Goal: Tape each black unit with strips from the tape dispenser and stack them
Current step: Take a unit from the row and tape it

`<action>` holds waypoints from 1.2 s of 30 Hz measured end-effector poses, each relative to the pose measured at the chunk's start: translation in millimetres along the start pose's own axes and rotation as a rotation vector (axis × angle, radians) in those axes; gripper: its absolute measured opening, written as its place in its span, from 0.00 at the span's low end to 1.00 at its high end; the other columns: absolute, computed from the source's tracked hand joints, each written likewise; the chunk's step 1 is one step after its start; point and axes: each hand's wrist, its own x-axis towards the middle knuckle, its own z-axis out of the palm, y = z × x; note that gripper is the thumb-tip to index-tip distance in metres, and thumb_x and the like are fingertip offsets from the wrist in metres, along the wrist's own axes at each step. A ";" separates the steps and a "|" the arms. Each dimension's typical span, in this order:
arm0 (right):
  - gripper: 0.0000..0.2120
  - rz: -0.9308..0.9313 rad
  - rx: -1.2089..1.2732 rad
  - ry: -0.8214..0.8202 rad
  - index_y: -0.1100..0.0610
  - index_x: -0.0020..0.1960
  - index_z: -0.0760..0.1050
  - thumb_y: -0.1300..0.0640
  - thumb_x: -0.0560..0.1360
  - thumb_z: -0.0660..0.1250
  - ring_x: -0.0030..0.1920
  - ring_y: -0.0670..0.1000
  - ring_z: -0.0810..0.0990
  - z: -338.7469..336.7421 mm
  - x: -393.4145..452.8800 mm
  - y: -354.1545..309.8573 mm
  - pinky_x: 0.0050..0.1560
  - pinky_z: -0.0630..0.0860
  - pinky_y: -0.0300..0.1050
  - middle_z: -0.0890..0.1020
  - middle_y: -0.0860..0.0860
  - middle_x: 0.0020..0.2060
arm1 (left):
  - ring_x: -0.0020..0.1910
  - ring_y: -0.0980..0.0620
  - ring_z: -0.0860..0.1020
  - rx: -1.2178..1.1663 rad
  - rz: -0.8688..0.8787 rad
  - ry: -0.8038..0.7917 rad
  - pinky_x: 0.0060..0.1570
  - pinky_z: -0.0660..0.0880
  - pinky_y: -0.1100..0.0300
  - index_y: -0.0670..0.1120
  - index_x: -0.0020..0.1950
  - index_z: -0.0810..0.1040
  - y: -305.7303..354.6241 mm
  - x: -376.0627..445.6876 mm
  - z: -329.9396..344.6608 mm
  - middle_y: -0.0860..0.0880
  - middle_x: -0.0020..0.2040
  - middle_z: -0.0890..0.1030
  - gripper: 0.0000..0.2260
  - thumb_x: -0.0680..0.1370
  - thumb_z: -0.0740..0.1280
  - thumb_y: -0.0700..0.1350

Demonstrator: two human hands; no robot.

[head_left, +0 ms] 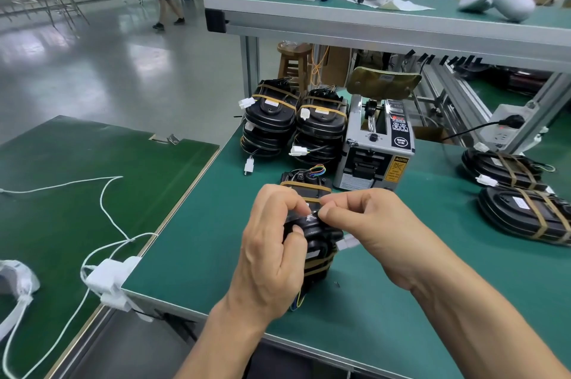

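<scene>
The left hand (272,250) grips a black unit (315,242) above the near table (386,301), and the right hand (367,224) pinches a clear tape strip (312,214) on its top. The unit is glossy, with brown bands and coloured wires. Behind stand two stacks (293,122) beside the dispenser (375,146).

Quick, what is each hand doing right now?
Left hand: closed around the black unit, fingertips pinching a tape strip.
Right hand: closed, pinching the same tape strip.
</scene>
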 end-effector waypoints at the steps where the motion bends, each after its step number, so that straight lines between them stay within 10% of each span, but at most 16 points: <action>1: 0.08 -0.002 0.014 -0.006 0.66 0.42 0.82 0.60 0.76 0.73 0.51 0.31 0.82 -0.1 -0.2 -0.3 0.55 0.69 0.39 0.85 0.56 0.49 | 0.53 0.47 0.76 0.006 -0.001 0.001 0.57 0.71 0.64 0.39 0.51 0.75 0.0 0.2 0.3 0.47 0.51 0.75 0.12 0.71 0.61 0.27; 20: 0.08 0.033 0.071 -0.033 0.60 0.39 0.85 0.59 0.76 0.73 0.54 0.32 0.81 -2.3 -3.0 -4.4 0.56 0.67 0.37 0.88 0.45 0.47 | 0.54 0.49 0.76 0.029 0.001 -0.015 0.58 0.71 0.65 0.38 0.53 0.74 0.6 0.3 0.3 0.46 0.52 0.75 0.11 0.73 0.61 0.29; 36: 0.11 -0.033 -0.141 0.046 0.57 0.34 0.82 0.59 0.76 0.73 0.53 0.34 0.82 2.0 -1.0 -1.7 0.52 0.71 0.38 0.83 0.65 0.48 | 0.54 0.47 0.76 0.091 0.092 -0.054 0.62 0.72 0.61 0.37 0.50 0.79 -4.0 -0.8 0.4 0.46 0.52 0.75 0.11 0.74 0.59 0.29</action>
